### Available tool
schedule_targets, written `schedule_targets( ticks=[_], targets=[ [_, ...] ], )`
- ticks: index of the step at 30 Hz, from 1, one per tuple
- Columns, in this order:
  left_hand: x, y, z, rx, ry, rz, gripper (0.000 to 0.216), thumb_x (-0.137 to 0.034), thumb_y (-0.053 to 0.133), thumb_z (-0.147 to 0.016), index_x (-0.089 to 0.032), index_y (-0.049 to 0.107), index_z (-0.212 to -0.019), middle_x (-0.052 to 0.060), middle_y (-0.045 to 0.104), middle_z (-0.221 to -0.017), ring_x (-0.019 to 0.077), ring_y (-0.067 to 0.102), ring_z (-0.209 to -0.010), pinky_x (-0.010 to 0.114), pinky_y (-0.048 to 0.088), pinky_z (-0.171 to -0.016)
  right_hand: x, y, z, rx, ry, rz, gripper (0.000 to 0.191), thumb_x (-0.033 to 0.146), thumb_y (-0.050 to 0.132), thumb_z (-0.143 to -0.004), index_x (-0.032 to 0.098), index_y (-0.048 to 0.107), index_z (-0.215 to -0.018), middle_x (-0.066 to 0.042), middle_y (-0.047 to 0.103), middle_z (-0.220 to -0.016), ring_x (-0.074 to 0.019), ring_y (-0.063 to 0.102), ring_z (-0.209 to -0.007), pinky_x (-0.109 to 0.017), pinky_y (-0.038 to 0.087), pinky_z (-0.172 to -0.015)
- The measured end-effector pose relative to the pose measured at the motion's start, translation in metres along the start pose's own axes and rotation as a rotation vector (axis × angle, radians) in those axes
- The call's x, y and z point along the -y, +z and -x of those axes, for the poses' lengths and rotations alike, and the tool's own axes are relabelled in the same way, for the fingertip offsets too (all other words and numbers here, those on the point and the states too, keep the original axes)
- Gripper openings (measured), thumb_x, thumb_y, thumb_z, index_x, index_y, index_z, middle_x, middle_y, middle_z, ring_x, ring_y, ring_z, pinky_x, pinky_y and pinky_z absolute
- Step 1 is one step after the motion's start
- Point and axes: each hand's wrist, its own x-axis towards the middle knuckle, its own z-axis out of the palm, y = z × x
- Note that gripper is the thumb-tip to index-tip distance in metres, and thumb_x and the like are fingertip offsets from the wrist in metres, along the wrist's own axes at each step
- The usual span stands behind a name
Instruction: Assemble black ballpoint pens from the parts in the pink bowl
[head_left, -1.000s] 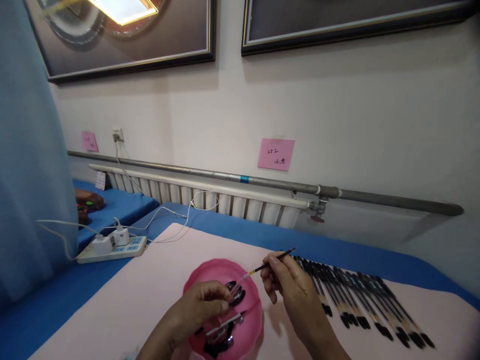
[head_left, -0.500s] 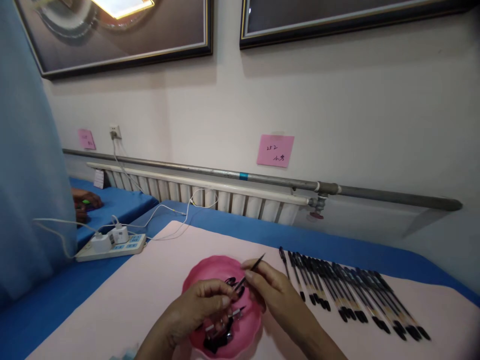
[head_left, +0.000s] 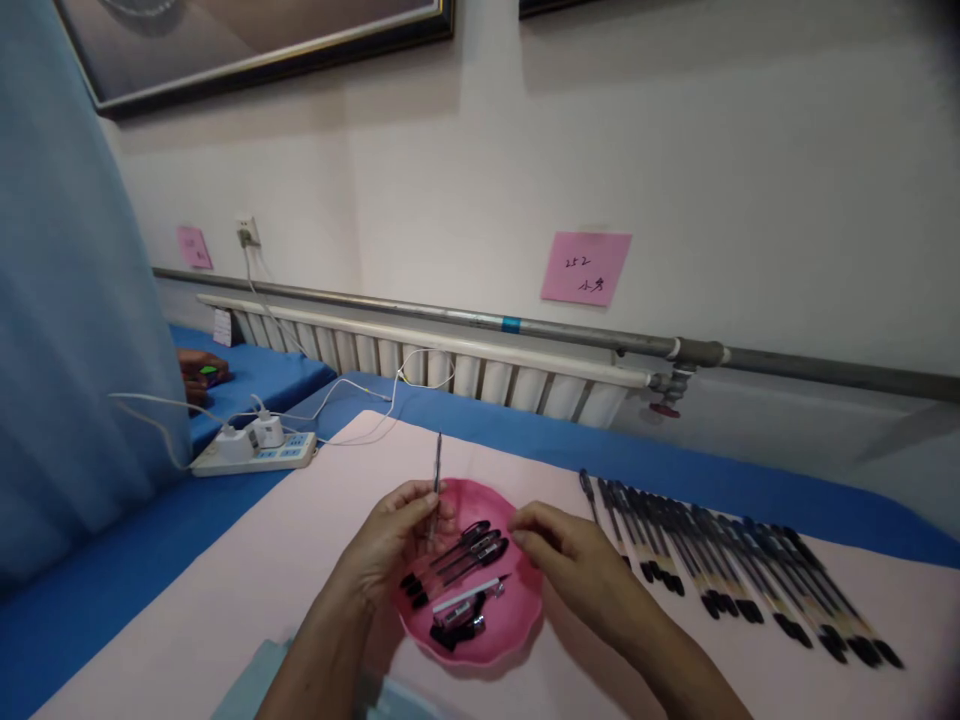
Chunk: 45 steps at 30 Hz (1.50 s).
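Observation:
A pink dish (head_left: 517,635) sits on the pale pink mat in front of me, with several black pen parts (head_left: 457,555) and a clear refill lying in it. My left hand (head_left: 394,535) is at the dish's left rim, its fingers pinched on a thin pen piece (head_left: 437,465) that stands upright. My right hand (head_left: 574,560) hovers over the dish's right side with its fingers curled loosely and nothing visible in them. To the right lies a row of several assembled black pens (head_left: 720,570).
A white power strip (head_left: 255,455) with plugged chargers and cables lies at the left on the blue cloth. A white radiator (head_left: 420,360) and a grey pipe run along the wall. Another person's hand (head_left: 199,368) rests at the far left. A pink note (head_left: 585,268) hangs on the wall.
The thin pen piece passed from my right hand to my left, which now holds it upright. My right hand has come away from it. The view has tilted down.

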Motion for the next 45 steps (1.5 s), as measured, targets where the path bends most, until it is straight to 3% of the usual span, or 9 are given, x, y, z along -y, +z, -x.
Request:
schedule_targets(
  ticks=[7,10,15,25,33,45],
  targets=[
    [0.0,-0.002,-0.002,-0.065,0.071,-0.05,0.021,-0.023,0.068,-0.07,-0.013,0.058,-0.085,0.006,0.07,-0.072,0.0122,0.064,-0.062,0.022,0.048,-0.06,-0.014,0.009,0.003,0.267,-0.152,0.487,0.023,0.006,0.044,-0.07,0.021,0.06,-0.065,0.003,0.061,-0.065,-0.0131,0.05,-0.063,-0.026,0.032,-0.065],
    [0.0,0.0,-0.003,-0.099,0.062,-0.07,0.02,-0.023,0.068,-0.068,-0.013,0.058,-0.082,0.006,0.07,-0.071,0.0128,0.064,-0.062,0.022,0.047,-0.059,-0.02,0.02,0.003,0.351,-0.184,0.595,0.024,0.005,0.044,-0.069,0.02,0.062,-0.066,0.002,0.064,-0.071,-0.0133,0.053,-0.068,-0.028,0.033,-0.072],
    [0.001,0.002,-0.004,-0.129,0.051,-0.098,0.021,-0.022,0.069,-0.066,-0.013,0.058,-0.082,0.006,0.07,-0.071,0.0126,0.064,-0.06,0.022,0.047,-0.057,-0.029,0.038,-0.002,0.441,-0.198,0.716,0.023,0.005,0.049,-0.065,0.018,0.067,-0.07,-0.004,0.068,-0.076,-0.0182,0.057,-0.075,-0.028,0.036,-0.071],
    [0.005,0.001,-0.007,-0.139,0.038,-0.154,0.018,-0.019,0.063,-0.071,-0.012,0.058,-0.087,0.007,0.07,-0.073,0.0133,0.065,-0.061,0.024,0.048,-0.058,-0.029,0.039,-0.006,0.377,-0.029,0.808,0.02,0.008,0.044,-0.07,0.017,0.063,-0.069,-0.006,0.067,-0.074,-0.0163,0.056,-0.064,-0.024,0.03,-0.055],
    [0.005,0.003,-0.006,-0.154,0.039,-0.163,0.013,-0.017,0.061,-0.071,-0.013,0.058,-0.083,0.007,0.069,-0.07,0.0123,0.063,-0.058,0.023,0.047,-0.057,-0.028,0.042,-0.004,0.422,-0.104,0.767,0.02,0.011,0.051,-0.069,0.02,0.065,-0.079,-0.005,0.065,-0.085,-0.0169,0.056,-0.076,-0.024,0.031,-0.061],
    [0.005,0.005,-0.006,-0.169,0.037,-0.169,0.012,-0.016,0.059,-0.071,-0.012,0.058,-0.082,0.007,0.069,-0.068,0.0114,0.061,-0.057,0.021,0.046,-0.055,-0.027,0.045,-0.003,0.369,-0.02,0.837,0.018,0.015,0.044,-0.079,0.017,0.062,-0.083,-0.008,0.067,-0.085,-0.0192,0.059,-0.072,-0.026,0.033,-0.058]
  ],
)
